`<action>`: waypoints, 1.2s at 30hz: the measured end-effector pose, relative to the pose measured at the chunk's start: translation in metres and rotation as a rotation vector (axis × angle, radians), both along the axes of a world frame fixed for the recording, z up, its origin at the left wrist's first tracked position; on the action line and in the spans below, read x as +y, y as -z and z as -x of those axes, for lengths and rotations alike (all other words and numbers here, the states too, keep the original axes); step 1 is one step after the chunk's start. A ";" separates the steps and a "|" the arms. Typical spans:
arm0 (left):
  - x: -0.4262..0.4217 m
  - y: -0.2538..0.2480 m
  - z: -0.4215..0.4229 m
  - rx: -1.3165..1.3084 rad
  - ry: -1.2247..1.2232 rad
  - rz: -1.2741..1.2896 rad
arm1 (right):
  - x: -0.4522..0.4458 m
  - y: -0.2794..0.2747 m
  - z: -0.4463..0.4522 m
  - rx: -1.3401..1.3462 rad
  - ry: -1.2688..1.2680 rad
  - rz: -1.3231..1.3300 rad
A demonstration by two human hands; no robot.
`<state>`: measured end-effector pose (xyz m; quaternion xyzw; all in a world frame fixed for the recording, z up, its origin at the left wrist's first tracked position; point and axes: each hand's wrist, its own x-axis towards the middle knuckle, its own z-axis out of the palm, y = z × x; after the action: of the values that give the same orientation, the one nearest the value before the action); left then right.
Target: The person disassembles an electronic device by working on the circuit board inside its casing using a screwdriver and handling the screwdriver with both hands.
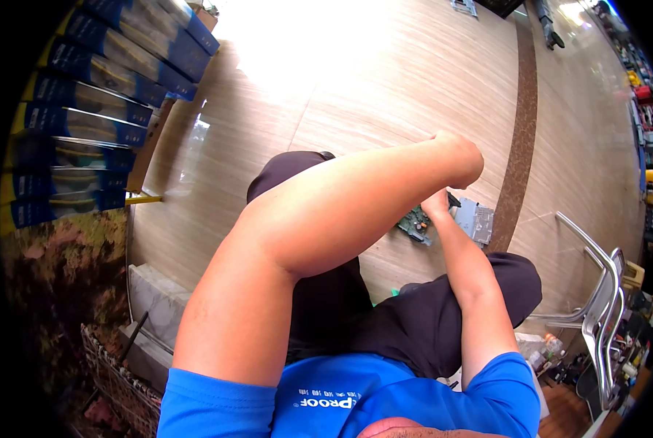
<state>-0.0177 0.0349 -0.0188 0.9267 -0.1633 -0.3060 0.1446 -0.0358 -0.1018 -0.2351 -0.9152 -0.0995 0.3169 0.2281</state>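
Curling downward at the wrist, the left hand (464, 162) hangs above the floor (250, 128), its back toward the camera. Its fingers are turned under and out of sight, so I cannot tell how far open they are or whether they hold anything. The left forearm runs across the body and covers part of the right hand (436, 201).

That right hand sits just below it in the view, between a green part (414, 226) and a grey part (476, 219). Its fingertips are hidden behind the left forearm; whether they are spread, closed or gripping cannot be made out. A small dark piece (453, 199) shows right beside it, perhaps touching.

Both larger parts are low in front of the person, near the right knee. The green one lies on the left side of the right wrist, partly covered by the left forearm; the grey one lies on the other side, near the brown strip (520, 131) in the floor. Dark trousers (407, 328) show on both bent legs, below a blue shirt (385, 387). A steel frame (610, 321) stands off to the right.
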 end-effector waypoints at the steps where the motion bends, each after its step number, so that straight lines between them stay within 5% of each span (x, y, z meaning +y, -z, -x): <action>1: 0.001 0.000 0.000 0.000 -0.001 0.000 | -0.004 0.008 -0.002 -0.029 -0.043 0.024; 2: 0.001 0.000 0.000 0.002 0.005 0.005 | -0.009 0.030 -0.003 -0.029 -0.044 0.024; 4: 0.000 0.000 -0.001 0.002 0.014 0.013 | -0.025 0.086 -0.005 -0.532 -0.196 -0.129; 19: 0.001 -0.001 0.000 -0.007 -0.002 0.017 | -0.012 0.040 0.004 -0.353 -0.044 -0.156; 27: 0.001 0.002 0.000 -0.048 0.043 0.037 | -0.019 0.064 0.000 -0.514 -0.135 -0.154; 36: 0.003 -0.003 0.000 -0.075 0.039 0.026 | -0.015 0.053 0.002 -0.371 -0.099 -0.172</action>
<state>-0.0180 0.0381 -0.0155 0.9322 -0.1906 -0.2717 0.1446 -0.0374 -0.1167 -0.2885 -0.9291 -0.2114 0.1441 0.2671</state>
